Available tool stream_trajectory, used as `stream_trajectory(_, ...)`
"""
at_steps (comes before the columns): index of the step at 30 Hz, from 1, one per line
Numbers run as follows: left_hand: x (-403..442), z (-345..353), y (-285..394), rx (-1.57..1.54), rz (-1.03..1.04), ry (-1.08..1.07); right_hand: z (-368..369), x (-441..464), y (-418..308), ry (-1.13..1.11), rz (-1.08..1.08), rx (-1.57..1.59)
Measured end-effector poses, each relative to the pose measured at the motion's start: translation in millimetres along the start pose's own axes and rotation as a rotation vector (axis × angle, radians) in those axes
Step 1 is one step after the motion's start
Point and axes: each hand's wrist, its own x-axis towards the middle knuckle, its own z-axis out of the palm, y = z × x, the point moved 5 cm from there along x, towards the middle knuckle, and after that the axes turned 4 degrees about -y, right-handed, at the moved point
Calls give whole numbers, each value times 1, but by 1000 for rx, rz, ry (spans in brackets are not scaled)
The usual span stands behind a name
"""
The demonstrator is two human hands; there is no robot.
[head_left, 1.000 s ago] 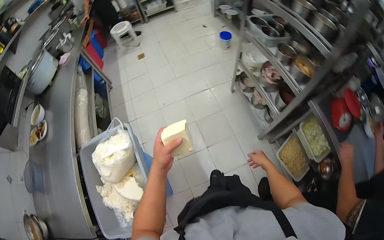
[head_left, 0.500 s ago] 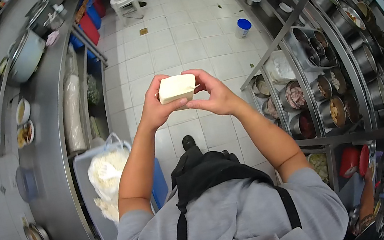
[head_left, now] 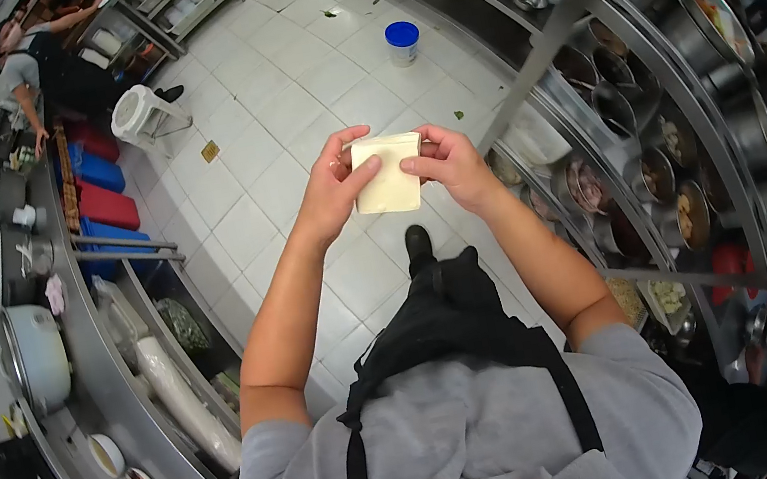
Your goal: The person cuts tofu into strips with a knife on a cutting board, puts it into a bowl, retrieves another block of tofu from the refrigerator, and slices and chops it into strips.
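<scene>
A stack of pale yellow square dough wrappers (head_left: 390, 192) is held up in front of me, its flat face turned toward my head. My left hand (head_left: 333, 189) grips its left edge, thumb lying across the face and fingers behind. At the right edge my right hand (head_left: 456, 168) holds it the same way, thumb on the face and the other fingers partly hidden behind. Several thin layers show along the stack's top edge.
Steel racks with metal pots (head_left: 587, 183) run along my right. On the left is a long steel counter (head_left: 106, 367). A white stool (head_left: 145, 115) and a blue-lidded tub (head_left: 403, 41) stand on the tiled floor. Another person (head_left: 55, 66) is at the back left.
The stack has tilted from edge-on to face-on, and both thumbs now lie on its face. My view has swung round, bringing the other person into sight at the back left.
</scene>
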Motion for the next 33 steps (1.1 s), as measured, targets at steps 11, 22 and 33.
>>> stream_trajectory(11, 133, -172, 10, -494, 74, 171, 4, 257, -27, -225, 220, -26)
stream_trajectory(22, 320, -321, 56, -503, 82, 226, -31, 457, -17, -108, -100, -325)
stream_trajectory(33, 541, -358, 62, -92, -333, -138, -195, 591, 6, 190, 172, -42)
